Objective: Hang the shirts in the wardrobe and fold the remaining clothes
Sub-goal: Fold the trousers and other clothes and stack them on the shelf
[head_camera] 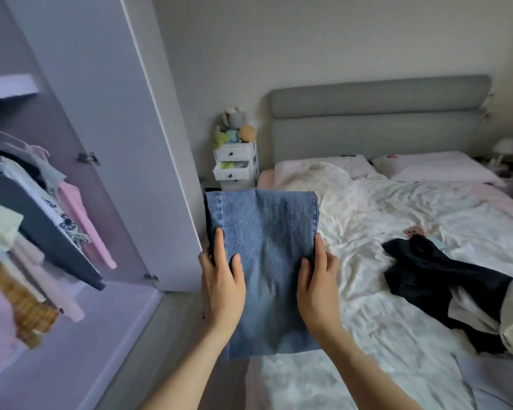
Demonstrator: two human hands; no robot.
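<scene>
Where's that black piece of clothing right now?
The black garment lies crumpled on the bed, right of the folded jeans and beside a pale garment.

Matt blue denim jeans [262,261], crumpled white cotton bedsheet [382,306], padded grey fabric headboard [376,113]

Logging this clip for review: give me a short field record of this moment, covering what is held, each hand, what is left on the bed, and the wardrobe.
held item: folded blue jeans, carried in the air between wardrobe and bed
left hand: grips the jeans' left edge, thumb on top
right hand: grips the jeans' right edge, thumb on top
left on bed: black garment, unfolded, with pale clothing beside it
wardrobe door: open, hanging clothes on the rail
</scene>
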